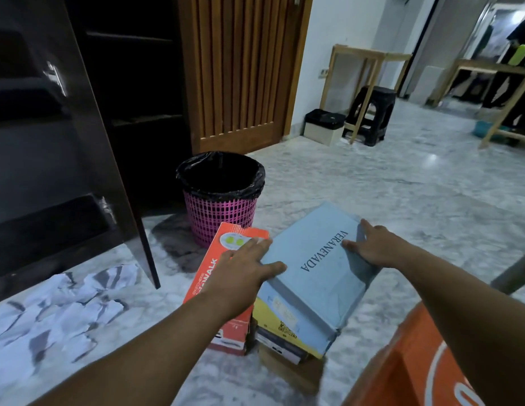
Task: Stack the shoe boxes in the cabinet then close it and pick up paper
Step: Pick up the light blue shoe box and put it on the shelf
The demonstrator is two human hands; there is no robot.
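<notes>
A light blue shoe box lies on top of a small pile on the floor, over a yellow box and darker ones beneath. My left hand presses its left edge, and my right hand grips its right edge. An orange-red shoe box stands on its side just left of the pile. The dark brown cabinet stands open at the left, its door swung out toward me, shelves dark. Crumpled white paper lies on the floor at the lower left.
A pink mesh waste bin with a black liner stands between the cabinet and the boxes. A wooden door is behind it. A black stool, a small bin and wooden frames stand farther right. Marble floor all around.
</notes>
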